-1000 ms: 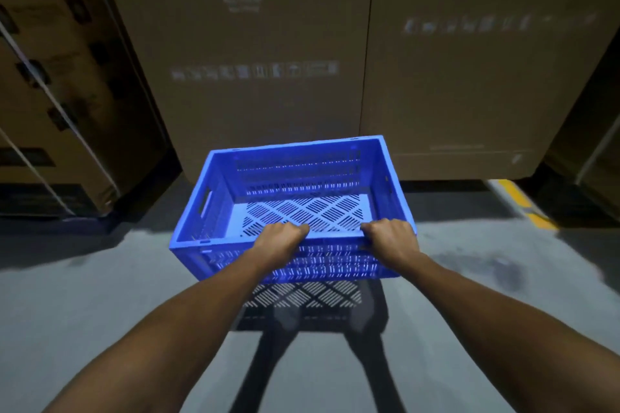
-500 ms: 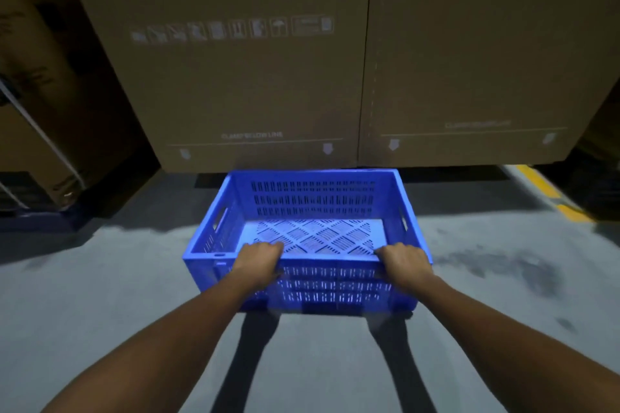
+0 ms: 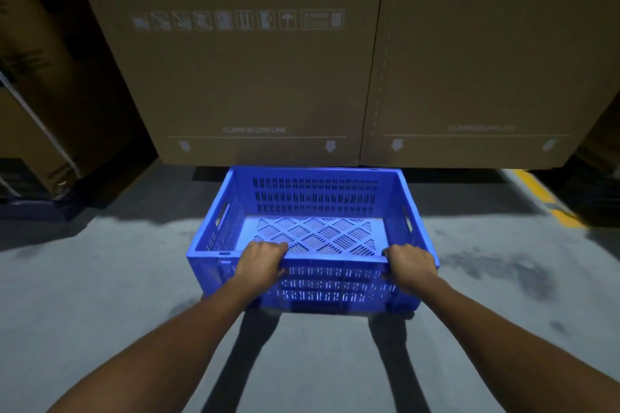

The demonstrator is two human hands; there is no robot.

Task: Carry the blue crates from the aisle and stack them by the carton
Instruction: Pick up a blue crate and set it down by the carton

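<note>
Blue crate [image 3: 312, 198]: empty, open-topped, walls and base perforated. We found it low in front of the carton [image 3: 255, 77], its far rim just short of the carton's foot and a long side facing the person. We could not tell whether its base touched the floor [image 3: 100, 278] or hung just above it; a dark shadow lay under the near edge.

Hands: the left hand [image 3: 263, 261] was curled over the near long rim towards its left end, fingers hooked over the edge. The right hand [image 3: 411, 263] gripped the same rim near the right corner in the same way. Both were closed firmly on the rim, with nothing else in them.

Handling, our judgement: moulded plastic, stiff, unlikely to flex under a one-rim hold. It was empty and slotted, so we judged it light. The smooth rim could slip in the palm. It was not fragile, but a drop would make it skid on the concrete. The handle slots [image 3: 223, 214] cut in the two short walls looked the better hold for carrying level; the near-rim grip suited setting it down against the carton.

Surroundings: a second carton [image 3: 486, 60] stood against the first on the right, and a yellow line [image 3: 543, 198] was painted on the floor further right. No other crate was in view, so we took this one as the bottom of the stack
</note>
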